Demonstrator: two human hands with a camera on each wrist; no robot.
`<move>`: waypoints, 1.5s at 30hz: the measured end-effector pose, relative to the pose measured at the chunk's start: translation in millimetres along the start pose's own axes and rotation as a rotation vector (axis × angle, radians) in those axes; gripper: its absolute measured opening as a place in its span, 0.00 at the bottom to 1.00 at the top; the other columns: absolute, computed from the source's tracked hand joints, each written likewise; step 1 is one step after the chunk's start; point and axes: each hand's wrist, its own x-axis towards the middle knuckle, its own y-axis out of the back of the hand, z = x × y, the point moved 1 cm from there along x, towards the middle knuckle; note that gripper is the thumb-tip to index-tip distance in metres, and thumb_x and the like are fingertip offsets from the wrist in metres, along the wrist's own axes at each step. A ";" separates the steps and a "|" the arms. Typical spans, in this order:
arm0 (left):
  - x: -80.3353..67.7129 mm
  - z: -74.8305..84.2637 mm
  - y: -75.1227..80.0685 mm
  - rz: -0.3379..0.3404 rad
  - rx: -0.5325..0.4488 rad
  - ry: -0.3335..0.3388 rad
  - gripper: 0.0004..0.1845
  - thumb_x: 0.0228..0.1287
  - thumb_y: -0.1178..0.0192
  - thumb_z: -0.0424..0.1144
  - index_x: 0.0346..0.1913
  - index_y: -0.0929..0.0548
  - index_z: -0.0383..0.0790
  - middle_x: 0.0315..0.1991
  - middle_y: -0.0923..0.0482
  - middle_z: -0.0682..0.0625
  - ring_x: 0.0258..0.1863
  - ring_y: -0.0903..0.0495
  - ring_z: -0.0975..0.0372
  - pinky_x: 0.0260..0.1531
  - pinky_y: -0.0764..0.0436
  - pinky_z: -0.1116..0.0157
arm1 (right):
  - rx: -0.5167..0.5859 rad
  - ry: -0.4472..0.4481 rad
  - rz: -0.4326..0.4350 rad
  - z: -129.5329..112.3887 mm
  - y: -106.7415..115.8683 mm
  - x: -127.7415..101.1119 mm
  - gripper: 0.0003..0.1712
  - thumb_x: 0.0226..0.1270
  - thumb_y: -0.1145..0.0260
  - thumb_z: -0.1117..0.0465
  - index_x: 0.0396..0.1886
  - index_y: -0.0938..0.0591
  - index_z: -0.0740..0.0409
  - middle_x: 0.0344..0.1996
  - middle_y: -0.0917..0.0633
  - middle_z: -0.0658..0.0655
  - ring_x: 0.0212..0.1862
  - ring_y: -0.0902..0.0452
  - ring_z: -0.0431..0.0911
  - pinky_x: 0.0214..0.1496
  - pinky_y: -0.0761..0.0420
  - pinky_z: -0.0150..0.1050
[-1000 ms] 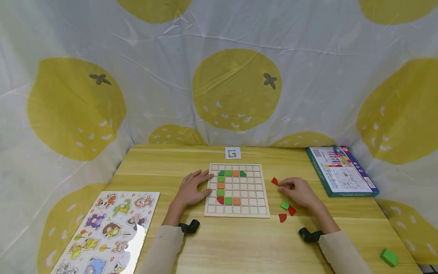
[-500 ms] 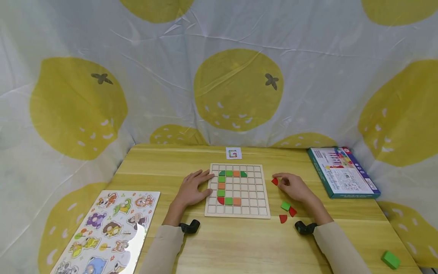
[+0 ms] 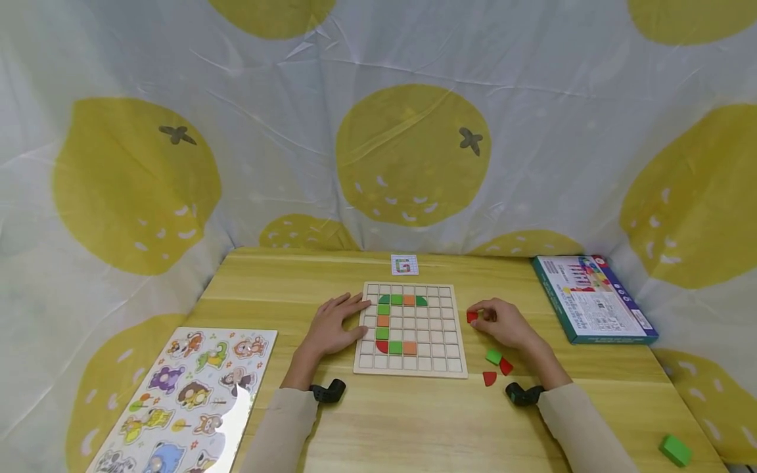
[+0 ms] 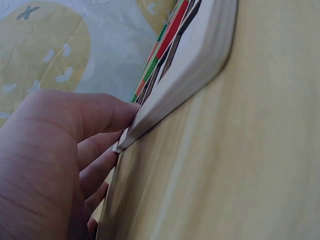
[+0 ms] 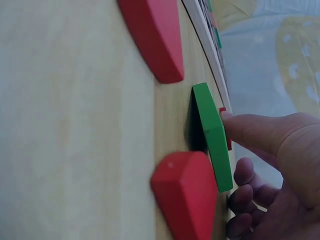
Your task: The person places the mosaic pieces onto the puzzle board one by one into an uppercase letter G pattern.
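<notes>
My right hand (image 3: pixel 507 325) pinches a small red piece (image 3: pixel 472 316) just right of the grid board (image 3: pixel 410 368), light, rigid and best nipped by its edges, while my left hand (image 3: pixel 334 324) rests flat, steadying the board's left edge.

Both sleeved forearms reach forward; the left hand (image 3: pixel 331 328) lies flat with fingers spread and straight, while the right hand (image 3: pixel 503 323) curls, thumb and fingertips pinched together.
</notes>
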 end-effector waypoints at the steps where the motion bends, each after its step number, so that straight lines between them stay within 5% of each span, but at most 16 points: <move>1: -0.1 0.1 -0.1 -0.002 0.001 0.001 0.31 0.62 0.43 0.57 0.70 0.30 0.63 0.74 0.40 0.59 0.76 0.47 0.56 0.74 0.52 0.47 | 0.002 -0.003 0.001 -0.4 -0.2 -0.6 0.14 0.64 0.32 0.59 0.49 0.15 0.53 0.29 0.24 0.53 0.33 0.33 0.46 0.34 0.31 0.36; 21: 0.8 -1.3 -0.3 0.024 -0.009 -0.012 0.31 0.61 0.42 0.56 0.69 0.29 0.62 0.74 0.38 0.57 0.76 0.45 0.54 0.73 0.50 0.45 | 0.057 -0.067 0.019 -17.4 0.3 -11.9 0.12 0.63 0.31 0.51 0.46 0.15 0.44 0.36 0.22 0.51 0.40 0.30 0.47 0.39 0.27 0.36; 34: -0.5 1.8 1.0 0.025 -0.011 -0.013 0.31 0.61 0.41 0.54 0.69 0.28 0.59 0.74 0.37 0.55 0.75 0.44 0.53 0.73 0.50 0.45 | 0.034 0.052 0.029 -41.5 -12.6 -19.2 0.12 0.61 0.29 0.54 0.44 0.14 0.47 0.29 0.25 0.50 0.31 0.33 0.44 0.29 0.32 0.33; 45: 0.7 0.3 -0.2 0.005 -0.013 -0.001 0.31 0.61 0.42 0.56 0.69 0.29 0.62 0.74 0.39 0.57 0.76 0.46 0.54 0.74 0.52 0.46 | 0.035 0.062 -0.017 -60.5 -28.4 -23.1 0.12 0.59 0.28 0.52 0.43 0.13 0.44 0.27 0.25 0.48 0.32 0.31 0.44 0.30 0.32 0.32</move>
